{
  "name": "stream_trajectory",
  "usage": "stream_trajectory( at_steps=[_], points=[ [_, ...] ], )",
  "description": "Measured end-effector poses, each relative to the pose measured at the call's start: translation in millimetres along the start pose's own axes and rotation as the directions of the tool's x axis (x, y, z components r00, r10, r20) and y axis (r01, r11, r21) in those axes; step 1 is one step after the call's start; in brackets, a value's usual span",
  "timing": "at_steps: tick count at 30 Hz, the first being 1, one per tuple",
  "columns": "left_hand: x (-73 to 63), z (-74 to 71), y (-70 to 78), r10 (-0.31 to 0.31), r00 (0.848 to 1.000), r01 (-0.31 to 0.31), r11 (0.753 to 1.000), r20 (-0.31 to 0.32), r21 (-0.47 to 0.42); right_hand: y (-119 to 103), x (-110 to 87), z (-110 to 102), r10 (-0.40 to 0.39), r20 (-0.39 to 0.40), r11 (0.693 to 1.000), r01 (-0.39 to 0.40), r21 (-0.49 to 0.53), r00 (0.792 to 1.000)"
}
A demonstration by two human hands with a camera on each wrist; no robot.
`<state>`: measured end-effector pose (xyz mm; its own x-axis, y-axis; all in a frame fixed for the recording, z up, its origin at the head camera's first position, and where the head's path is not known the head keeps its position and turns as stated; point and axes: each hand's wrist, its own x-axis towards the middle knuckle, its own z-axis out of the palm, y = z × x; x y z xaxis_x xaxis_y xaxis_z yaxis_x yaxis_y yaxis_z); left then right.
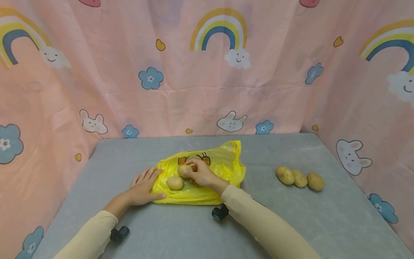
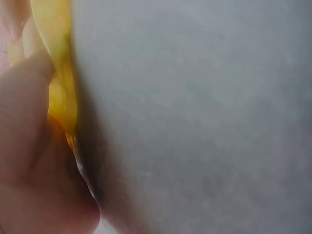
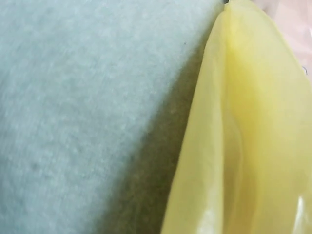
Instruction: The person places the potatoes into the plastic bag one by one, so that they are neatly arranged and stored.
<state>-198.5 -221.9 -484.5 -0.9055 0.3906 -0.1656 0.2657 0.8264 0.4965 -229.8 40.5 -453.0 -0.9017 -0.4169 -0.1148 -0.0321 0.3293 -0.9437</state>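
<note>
W/ my L hand (image 1: 143, 187) spread at the left edge of the yellow bag (image 1: 194, 196) mid tabletop (image 1: 174, 230), R hand (image 1: 201, 173) pinching a potato (image 1: 184, 171) there, I'm prob. mid-shift, next needing firm pinch & steady bag.

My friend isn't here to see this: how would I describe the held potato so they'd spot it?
On the grey table, find the yellow plastic bag. Towards its left end, look for the potato pinched in the fingers of the right hand. Unlike the loose potato nearer and left of it, this one is held.
</note>
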Motion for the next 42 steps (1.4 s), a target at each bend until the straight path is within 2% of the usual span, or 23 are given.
stream_trajectory(
  at_steps=[5, 12, 19, 28, 42],
  points=[
    [0.8, -0.2, 0.0, -0.002, 1.0, 0.002, 1.0, 0.001, 0.005, 1.8, 2.8, 2.2, 0.019, -0.019, 1.0, -0.019, -0.024, 1.0],
    [-4.9, -9.1, 11.6, -0.01, 1.0, 0.01, 1.0, 0.028, 0.006, 0.7, 3.9, 5.6, 0.025, -0.045, 0.998, -0.028, -0.061, 0.999],
    [-0.5, 2.6, -0.3, -0.003, 1.0, 0.003, 1.0, 0.004, -0.006, 2.4, 6.4, 10.1, 0.024, -0.057, 0.997, -0.029, -0.077, 0.998],
    [1.1, 3.6, -2.2, 0.003, 1.0, -0.003, 1.0, -0.015, -0.001, 5.0, 10.5, 11.1, 0.021, -0.023, 1.0, -0.021, 0.021, 1.0],
    [2.9, 6.3, -5.9, -0.01, 1.0, 0.01, 1.0, -0.003, 0.001, 7.4, 7.6, 3.8, -0.003, 0.076, 1.0, 0.001, 0.028, 0.997]
  ],
)
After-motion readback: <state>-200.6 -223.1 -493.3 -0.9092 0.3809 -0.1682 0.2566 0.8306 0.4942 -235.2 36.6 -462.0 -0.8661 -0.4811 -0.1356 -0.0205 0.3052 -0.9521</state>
